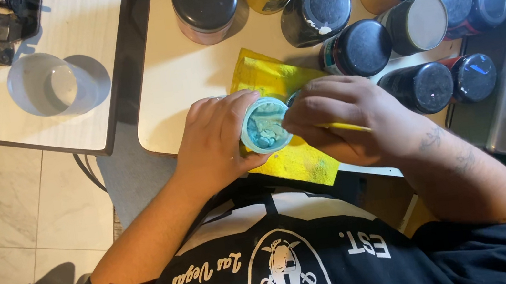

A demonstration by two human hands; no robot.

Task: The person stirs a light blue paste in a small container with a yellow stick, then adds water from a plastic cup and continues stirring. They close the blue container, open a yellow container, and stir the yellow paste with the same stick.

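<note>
The left hand (217, 141) is wrapped around a small teal jar (264, 125), gripping it by its side and tilting its open mouth toward the camera. The right hand (344, 117) is closed in a pinch on a thin yellow-handled tool (349, 127), probably a brush, whose tip is hidden at the jar's mouth. The jar is held just above a yellow cloth (271, 81) spread at the near edge of the counter (184, 66).

Judging from the lid being off and the lumpy blue-green paste visible inside, the work looks to be under way: the jar is open and being worked, with plenty of paste left in it. Beyond the cloth stands a cluster of dark-lidded paint jars (358, 47), all closed. Well left of the cloth, on a separate tabletop, sits a clear plastic cup (53, 83)
</note>
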